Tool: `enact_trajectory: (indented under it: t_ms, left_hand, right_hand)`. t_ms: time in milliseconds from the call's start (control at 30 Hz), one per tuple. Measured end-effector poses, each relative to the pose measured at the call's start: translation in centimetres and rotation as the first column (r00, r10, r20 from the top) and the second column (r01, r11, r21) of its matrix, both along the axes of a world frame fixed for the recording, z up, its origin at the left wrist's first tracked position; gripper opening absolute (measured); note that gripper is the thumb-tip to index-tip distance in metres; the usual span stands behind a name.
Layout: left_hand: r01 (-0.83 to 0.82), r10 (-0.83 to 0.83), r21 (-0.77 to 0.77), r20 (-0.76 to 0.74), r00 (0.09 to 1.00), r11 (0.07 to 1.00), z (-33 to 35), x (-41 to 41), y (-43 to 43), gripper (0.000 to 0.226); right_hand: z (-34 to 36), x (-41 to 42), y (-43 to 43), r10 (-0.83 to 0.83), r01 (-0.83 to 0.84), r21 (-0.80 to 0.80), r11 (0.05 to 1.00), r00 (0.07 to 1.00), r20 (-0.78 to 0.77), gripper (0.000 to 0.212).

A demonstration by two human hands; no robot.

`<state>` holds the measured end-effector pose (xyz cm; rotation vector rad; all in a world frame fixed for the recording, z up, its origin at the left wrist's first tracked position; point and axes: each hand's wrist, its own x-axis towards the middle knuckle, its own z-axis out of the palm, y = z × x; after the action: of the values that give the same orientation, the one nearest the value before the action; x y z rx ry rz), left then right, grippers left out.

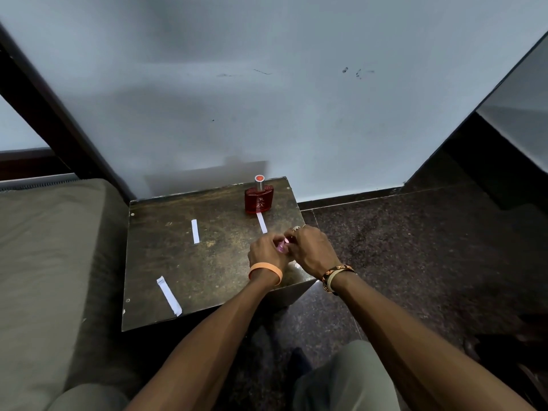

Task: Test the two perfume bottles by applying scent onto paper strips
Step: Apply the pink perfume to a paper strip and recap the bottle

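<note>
Standing upright, red perfume bottle (258, 199), silver-collared cap

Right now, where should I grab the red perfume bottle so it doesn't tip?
Probably hold the red perfume bottle round its wide body, fingers on the two narrow sides, coming from above. It stands upright, its cap is thin, and a paper strip lies right in front.

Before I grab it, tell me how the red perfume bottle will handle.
The red perfume bottle looks like glass: probably heavy for its size, smooth, breakable. Its wide flat body stands upright, so it likely slides rather than tips. The paper strip at its base may shift.
</note>
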<state>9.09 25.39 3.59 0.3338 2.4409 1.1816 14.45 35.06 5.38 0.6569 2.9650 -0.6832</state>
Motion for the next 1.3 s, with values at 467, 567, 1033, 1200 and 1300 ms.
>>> enact_trajectory:
  t_ms: [467, 567, 1033, 1200, 1300]
  left_hand:
    - [0.017, -0.018, -0.022, -0.023, 1.0, 1.0, 0.8, 0.1, -0.2, 0.016]
    - [0.03, -0.03, -0.027, -0.015, 0.999, 0.999, 0.7, -0.1, -0.2, 0.015]
    - [0.025, -0.025, -0.017, -0.033, 0.999, 1.0, 0.0, -0.1, -0.3, 0.012]
    - [0.029, -0.029, -0.009, -0.019, 0.999, 1.0, -0.4, -0.3, -0.3, 0.007]
    - [0.023, -0.023, 0.004, -0.017, 1.0, 1.0, -0.4, -0.2, -0.3, 0.009]
  right_hand:
    - [0.7, -0.5, -0.7, 0.001, -0.001, 0.021, 1.0, 1.0, 0.002, 0.027]
    - [0.4, -0.7, -0.5, 0.059, -0.06, 0.052, 0.997, 0.998, 0.023, 0.02]
    - [0.4, -0.5, -0.7, -0.003, 0.001, 0.058, 0.998, 1.0, 0.03, 0.019]
    - [0.4, -0.5, -0.6, 0.026, -0.028, 0.094, 0.995, 0.999, 0.02, 0.018]
    - [0.3, -0.4, -0.6, 0.008, -0.01, 0.088, 0.996, 1.0, 0.024, 0.025]
